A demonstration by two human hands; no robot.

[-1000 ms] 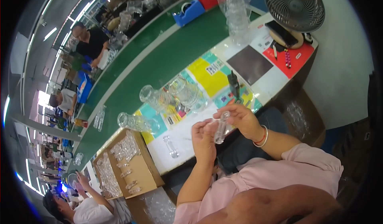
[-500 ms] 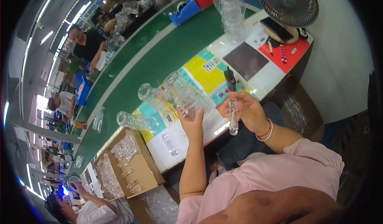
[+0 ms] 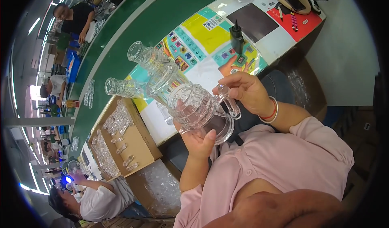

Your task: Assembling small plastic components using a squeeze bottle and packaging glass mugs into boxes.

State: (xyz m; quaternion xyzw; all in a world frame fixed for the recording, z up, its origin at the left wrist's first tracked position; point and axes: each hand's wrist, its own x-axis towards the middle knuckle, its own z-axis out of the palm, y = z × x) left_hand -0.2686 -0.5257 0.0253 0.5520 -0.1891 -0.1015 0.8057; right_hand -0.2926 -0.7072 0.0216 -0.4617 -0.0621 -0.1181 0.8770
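Clear glass vessel with a ribbed body and wide round base (image 3: 194, 106): in my hands, raised at the near edge of the surface, tilted, base toward me, upper end pointing up and left. Left hand (image 3: 197, 143) grasps it low, palm under, thumb up along the base. Right hand (image 3: 252, 95) pinches a short clear glass tube with a knobbed end (image 3: 231, 104) at the vessel's side; can't tell if tube and vessel are joined or just touching.

Handling, my guess: stiff, fairly weighty at the base, slick, easy to chip or crack. Best hold: cup the base and lower body, keep load off the side parts. Tube looks light and thin-walled; fingertips near the knob, no squeezing or twisting hard.

Just past the vessel: second clear glass vessel with a ringed mouth (image 3: 142, 57), on its side or tilted, can't tell; another clear glass flask-like piece (image 3: 121, 87) left of it. White surface with colourful printed sheets (image 3: 265, 47) under them. Black squeeze bottle with pointed nozzle (image 3: 236, 40) upright beyond my right hand. Left: brown cardboard box (image 3: 146, 147) with small clear glass pieces (image 3: 118, 119) heaped inside. Farther left, a co-worker in a white top (image 3: 103, 201).
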